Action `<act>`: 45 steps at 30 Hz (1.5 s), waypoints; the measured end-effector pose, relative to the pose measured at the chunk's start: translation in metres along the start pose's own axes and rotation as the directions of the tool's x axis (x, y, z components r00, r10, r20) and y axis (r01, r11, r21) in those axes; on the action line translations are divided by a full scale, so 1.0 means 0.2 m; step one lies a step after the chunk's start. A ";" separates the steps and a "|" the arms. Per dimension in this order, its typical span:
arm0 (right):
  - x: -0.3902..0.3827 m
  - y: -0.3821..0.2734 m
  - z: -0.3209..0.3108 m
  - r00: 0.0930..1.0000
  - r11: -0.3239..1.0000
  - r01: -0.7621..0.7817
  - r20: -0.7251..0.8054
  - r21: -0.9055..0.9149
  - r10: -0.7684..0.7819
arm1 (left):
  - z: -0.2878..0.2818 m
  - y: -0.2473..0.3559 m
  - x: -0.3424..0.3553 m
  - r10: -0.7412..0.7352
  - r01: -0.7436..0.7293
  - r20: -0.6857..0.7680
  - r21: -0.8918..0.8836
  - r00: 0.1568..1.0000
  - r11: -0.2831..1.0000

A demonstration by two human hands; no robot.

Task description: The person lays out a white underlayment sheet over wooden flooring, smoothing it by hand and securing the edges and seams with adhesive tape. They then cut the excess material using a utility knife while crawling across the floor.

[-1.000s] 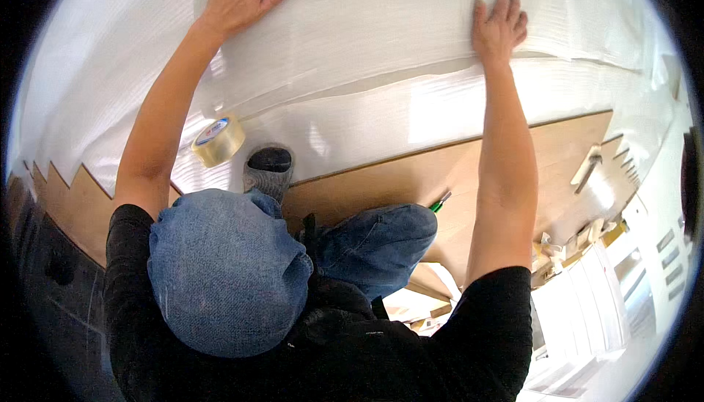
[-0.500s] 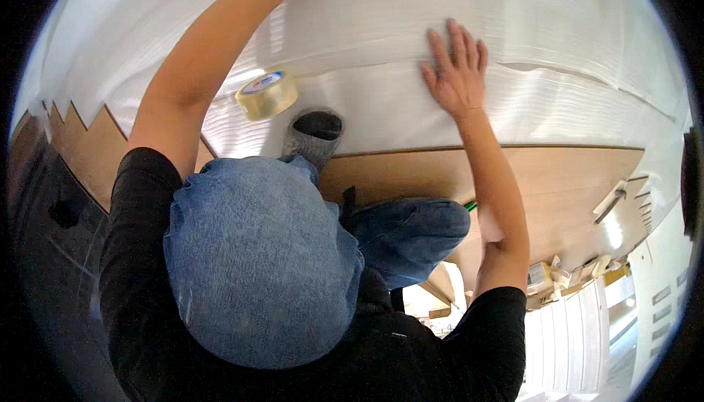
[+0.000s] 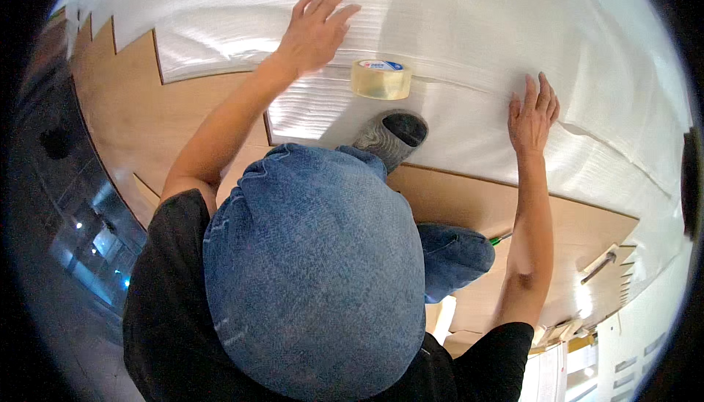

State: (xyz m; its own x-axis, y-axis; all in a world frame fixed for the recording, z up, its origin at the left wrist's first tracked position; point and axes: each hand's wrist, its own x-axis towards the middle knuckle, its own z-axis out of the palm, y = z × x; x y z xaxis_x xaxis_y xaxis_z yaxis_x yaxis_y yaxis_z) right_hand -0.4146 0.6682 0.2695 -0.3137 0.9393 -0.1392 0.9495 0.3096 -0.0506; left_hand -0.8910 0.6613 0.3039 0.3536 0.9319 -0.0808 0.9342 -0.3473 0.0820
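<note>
White foam underlay sheeting point(image 3: 469, 21) covers the floor ahead, with a seam running across it. My left hand point(image 3: 315, 32) is over the sheeting with its fingers apart, holding nothing. On the right, my right hand point(image 3: 534, 120) rests at the sheeting near the seam, fingers spread and holding nothing. A roll of clear tape point(image 3: 381, 80) sits on the sheeting between my hands, just beyond my shoe point(image 3: 396, 134). Wood-look floor planks point(image 3: 447, 197) border the near edge of the sheeting.
More planks point(image 3: 121, 87) form a stepped edge at the left, beside a dark glossy surface point(image 3: 44, 197). A hammer point(image 3: 600, 266) lies on the planks at the right. Beside my knee is a green-handled tool point(image 3: 500, 239). Wood offcuts point(image 3: 561, 331) are piled at the lower right.
My left hand has drawn back toward me and come fully into view. The view has shifted, so the tape roll and right hand appear farther right. Both hands stay empty.
</note>
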 end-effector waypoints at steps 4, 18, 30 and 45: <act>0.15 -0.56 -0.34 0.946 0.892 0.306 -0.216 0.333 -0.244 | 0.13 0.12 -0.13 -0.016 0.017 0.003 -0.151 1.000 0.988; 0.40 -0.72 -0.57 0.532 0.758 0.413 0.541 0.505 -0.651 | 0.35 0.27 -0.12 -0.116 0.094 -0.102 -0.195 0.988 0.976; -0.11 1.02 -0.94 0.786 0.950 0.265 0.608 -0.166 -0.113 | 0.28 0.24 -0.08 -0.018 0.001 -0.096 -0.171 0.995 0.985; 0.02 1.04 -0.56 0.778 0.975 0.114 0.628 -0.191 0.032 | 0.13 1.64 1.70 0.605 -0.580 0.074 -0.215 0.793 0.786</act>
State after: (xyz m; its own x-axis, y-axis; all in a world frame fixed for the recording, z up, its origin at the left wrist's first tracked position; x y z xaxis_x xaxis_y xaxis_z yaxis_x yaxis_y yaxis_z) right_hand -0.2172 0.7527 0.3692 -0.2163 0.6478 -0.7305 0.8911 0.4368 0.1235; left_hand -0.4632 0.8610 0.2767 0.8491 0.5209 -0.0881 0.5188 -0.7908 0.3248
